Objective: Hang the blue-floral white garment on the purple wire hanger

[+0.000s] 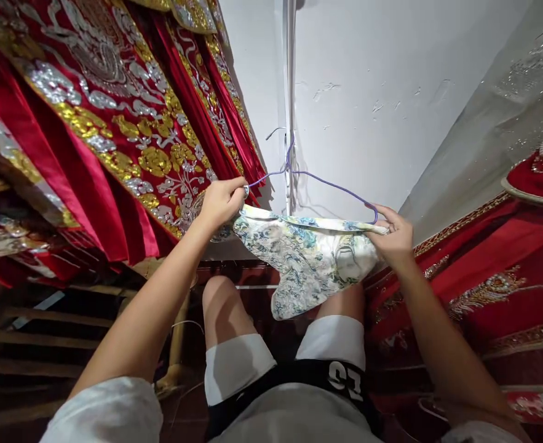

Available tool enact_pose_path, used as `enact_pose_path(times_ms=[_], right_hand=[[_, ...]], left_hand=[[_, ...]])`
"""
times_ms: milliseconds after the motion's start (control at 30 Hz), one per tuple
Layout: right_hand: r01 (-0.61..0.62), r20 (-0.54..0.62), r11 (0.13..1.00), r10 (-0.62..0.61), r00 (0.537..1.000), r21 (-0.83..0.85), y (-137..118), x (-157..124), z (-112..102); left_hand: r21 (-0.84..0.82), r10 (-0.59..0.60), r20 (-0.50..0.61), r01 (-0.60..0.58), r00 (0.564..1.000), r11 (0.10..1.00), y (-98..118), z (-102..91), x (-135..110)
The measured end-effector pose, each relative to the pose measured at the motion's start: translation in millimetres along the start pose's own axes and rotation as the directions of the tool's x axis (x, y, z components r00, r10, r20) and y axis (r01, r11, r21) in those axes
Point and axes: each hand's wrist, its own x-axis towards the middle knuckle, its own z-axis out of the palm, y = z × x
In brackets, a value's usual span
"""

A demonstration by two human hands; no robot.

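Observation:
A small floral garment [305, 252], white with blue, green and yellow print, is stretched sideways in front of my knees. Its top edge is a rolled band, and the cloth narrows downward. My left hand [225, 200] is closed on the band's left end, together with the left arm of a purple wire hanger [329, 181]. At the other end, my right hand [393, 234] pinches the band beside the hanger's bent right corner. The hanger's hook points up, near a white vertical pole. My fingers hide how the hanger's left end meets the cloth.
Red costumes [155, 123] with gold and silver embroidery hang at the left. More red embroidered cloth [497, 289] and sheer white fabric [524, 104] are at the right. A white wall [368, 80] stands ahead. Wooden slats [45, 338] lie low at the left.

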Motion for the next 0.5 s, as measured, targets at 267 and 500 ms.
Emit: enact_pose_path(times_ms=[267,500], right_hand=[[0.229,0.253,0.930,-0.157,0.954,-0.286,-24.6,2.4,-44.5],[0.107,0.159,0.979,-0.079,0.984,-0.175,-17.9,21.1,-29.3]], left_hand=[[-0.004,-0.002,-0.004,0.002,1.000,1.000,6.4,-1.4,-2.0],[-0.203,-0.072,0.013,0.073,0.997,0.976,-1.0,0.9,1.3]])
